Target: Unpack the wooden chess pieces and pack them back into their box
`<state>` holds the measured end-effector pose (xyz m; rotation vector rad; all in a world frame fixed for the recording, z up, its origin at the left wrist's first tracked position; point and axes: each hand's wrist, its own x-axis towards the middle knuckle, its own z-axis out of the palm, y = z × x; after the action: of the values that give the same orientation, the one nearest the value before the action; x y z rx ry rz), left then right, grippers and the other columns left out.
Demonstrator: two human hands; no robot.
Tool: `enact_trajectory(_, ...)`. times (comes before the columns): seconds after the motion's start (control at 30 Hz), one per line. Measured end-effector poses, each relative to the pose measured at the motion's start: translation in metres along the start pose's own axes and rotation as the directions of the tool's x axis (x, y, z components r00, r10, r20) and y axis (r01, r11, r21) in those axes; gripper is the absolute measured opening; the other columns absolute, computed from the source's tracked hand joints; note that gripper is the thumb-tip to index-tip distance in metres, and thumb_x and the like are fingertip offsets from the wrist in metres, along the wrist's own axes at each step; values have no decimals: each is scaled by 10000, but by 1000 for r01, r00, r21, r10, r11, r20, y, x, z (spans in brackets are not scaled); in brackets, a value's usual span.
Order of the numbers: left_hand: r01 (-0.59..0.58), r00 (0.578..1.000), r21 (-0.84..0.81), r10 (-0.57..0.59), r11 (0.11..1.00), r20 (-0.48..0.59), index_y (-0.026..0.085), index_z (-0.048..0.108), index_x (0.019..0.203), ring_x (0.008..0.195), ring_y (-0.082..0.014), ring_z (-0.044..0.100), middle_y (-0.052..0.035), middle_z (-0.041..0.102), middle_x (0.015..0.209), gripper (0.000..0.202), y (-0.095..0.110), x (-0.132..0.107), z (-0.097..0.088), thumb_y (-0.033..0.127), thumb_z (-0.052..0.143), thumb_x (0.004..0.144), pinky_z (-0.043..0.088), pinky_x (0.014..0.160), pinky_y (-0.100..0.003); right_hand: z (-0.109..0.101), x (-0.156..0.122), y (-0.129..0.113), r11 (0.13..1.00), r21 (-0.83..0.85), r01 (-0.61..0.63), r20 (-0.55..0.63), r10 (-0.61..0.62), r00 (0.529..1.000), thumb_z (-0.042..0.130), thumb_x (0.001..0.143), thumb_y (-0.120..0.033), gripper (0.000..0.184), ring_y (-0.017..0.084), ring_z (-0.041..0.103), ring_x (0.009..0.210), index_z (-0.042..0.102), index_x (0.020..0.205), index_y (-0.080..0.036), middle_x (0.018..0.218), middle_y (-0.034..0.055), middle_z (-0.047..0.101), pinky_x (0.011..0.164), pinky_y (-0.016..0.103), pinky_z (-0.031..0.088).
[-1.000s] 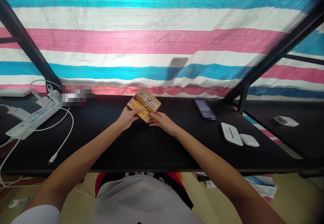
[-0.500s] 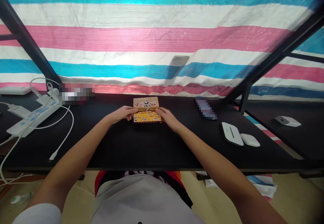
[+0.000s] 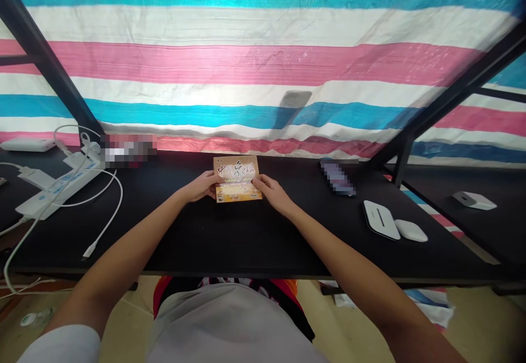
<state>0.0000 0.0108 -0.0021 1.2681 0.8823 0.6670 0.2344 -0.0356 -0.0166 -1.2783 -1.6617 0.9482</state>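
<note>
A small yellow-brown Chinese chess box (image 3: 237, 179) is between my two hands, over the middle of the black desk (image 3: 230, 248). Its printed front, with large Chinese characters and yellow lettering, faces me and catches some glare. My left hand (image 3: 201, 186) grips the left edge, thumb on the front and fingers curled behind. On the right edge, my right hand (image 3: 271, 190) holds it the same way, with its thumb over the corner of the lettering. The fingers behind the box are partly hidden.
To the left lie a white power strip (image 3: 61, 190) and looping white cables (image 3: 109, 218). A blurred-out phone-like object (image 3: 337, 178), a white flat device (image 3: 380, 219) and a rounded white case (image 3: 412, 231) are on the right. Striped sheeting (image 3: 246, 67) hangs behind the desk.
The box has tilted so that its front faces me more fully and now shows glare. Both hands keep their hold. The view has shifted slightly.
</note>
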Motion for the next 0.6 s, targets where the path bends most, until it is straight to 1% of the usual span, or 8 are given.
enact_trajectory(0.07, -43, 996, 79, 50, 996, -81, 85, 616, 997, 588, -183, 622, -113, 671, 825, 403, 2, 0, 6, 320, 638, 670, 473, 446, -260, 1, 0, 1, 987, -154, 52, -146, -75, 986, 536, 806, -517, 356, 200, 551, 781, 584, 933, -187, 896, 59, 593, 660, 336, 463)
enact_trajectory(0.13, -86, 988, 171, 106, 982, -115, 82, 627, 957, 590, -191, 622, -109, 669, 817, 365, 4, -2, 15, 317, 630, 678, 466, 444, -264, 4, -1, 0, 938, -323, 127, -263, -218, 940, 591, 788, -466, 337, 242, 544, 927, 576, 981, -190, 1015, 96, 573, 747, 381, 477)
enact_trajectory(0.17, -107, 984, 211, 133, 972, -115, 84, 630, 958, 610, -197, 626, -106, 669, 830, 361, 6, -4, 20, 322, 628, 687, 475, 466, -275, 5, -2, -2, 910, -380, 165, -273, -281, 920, 593, 796, -440, 312, 254, 532, 983, 577, 985, -193, 1051, 106, 562, 790, 399, 476)
enact_trajectory(0.23, -172, 969, 262, 210, 950, -127, 93, 631, 978, 685, -208, 634, -98, 669, 870, 364, 10, -8, 31, 359, 607, 729, 502, 558, -306, 10, -6, -6, 891, -392, 230, -182, -320, 930, 519, 862, -399, 244, 246, 540, 1008, 591, 989, -204, 1059, 102, 566, 855, 422, 471)
enact_trajectory(0.33, -286, 907, 405, 381, 869, -178, 112, 631, 985, 842, -217, 617, -81, 651, 923, 393, 14, -14, 43, 447, 585, 785, 492, 758, -343, 15, -11, -13, 907, -319, 274, -62, -309, 949, 476, 896, -406, 323, 247, 527, 1109, 569, 1151, -231, 1179, 99, 563, 967, 462, 426)
enact_trajectory(0.43, -363, 853, 550, 506, 752, -129, 143, 612, 952, 913, -204, 565, -63, 593, 945, 405, 16, -18, 49, 520, 538, 824, 461, 825, -340, 17, -14, -19, 932, -223, 285, -23, -297, 955, 482, 893, -423, 390, 257, 450, 1242, 546, 1238, -253, 1308, 83, 520, 1056, 482, 347)
enact_trajectory(0.53, -442, 798, 631, 601, 638, -48, 170, 565, 834, 882, -174, 515, -45, 524, 888, 393, 15, -19, 50, 504, 376, 919, 451, 823, -325, 14, -13, -22, 980, 28, 197, 28, -198, 980, 535, 857, -446, 391, 252, 548, 1121, 579, 1194, -253, 1271, 78, 553, 925, 448, 475)
enact_trajectory(0.6, -467, 763, 673, 646, 574, -21, 179, 526, 774, 855, -162, 498, -40, 494, 861, 422, 14, -19, 50, 443, 260, 967, 440, 836, -325, 13, -13, -21, 956, 271, 113, 75, -138, 988, 587, 818, -459, 413, 232, 603, 1009, 573, 1178, -257, 1225, 68, 581, 811, 404, 534)
